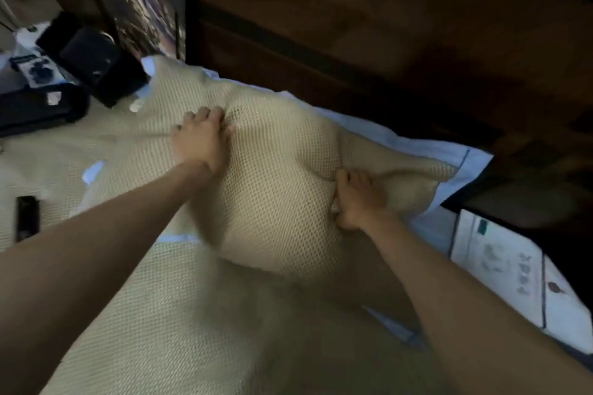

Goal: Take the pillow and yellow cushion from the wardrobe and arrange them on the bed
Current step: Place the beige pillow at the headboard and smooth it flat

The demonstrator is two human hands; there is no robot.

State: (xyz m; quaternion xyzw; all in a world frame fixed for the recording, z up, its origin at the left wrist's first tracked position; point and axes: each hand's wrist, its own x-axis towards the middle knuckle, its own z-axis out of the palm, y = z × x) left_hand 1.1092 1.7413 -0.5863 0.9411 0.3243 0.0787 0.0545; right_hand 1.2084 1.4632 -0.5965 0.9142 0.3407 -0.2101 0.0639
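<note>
A plump yellow cushion [276,189] lies on the bed [160,314] near the headboard, its long axis running from ten to four o'clock. The left hand [200,138] presses its ten o'clock end with fingers curled into the cover, while the right hand [356,199] pinches fabric at four o'clock. Both hands touch it.

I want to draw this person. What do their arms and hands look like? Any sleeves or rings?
Both arms are bare as far as the picture shows, with no sleeves, watch or bracelet. The left hand and right hand wear no gloves. The picture is too blurry to tell about rings.
</note>
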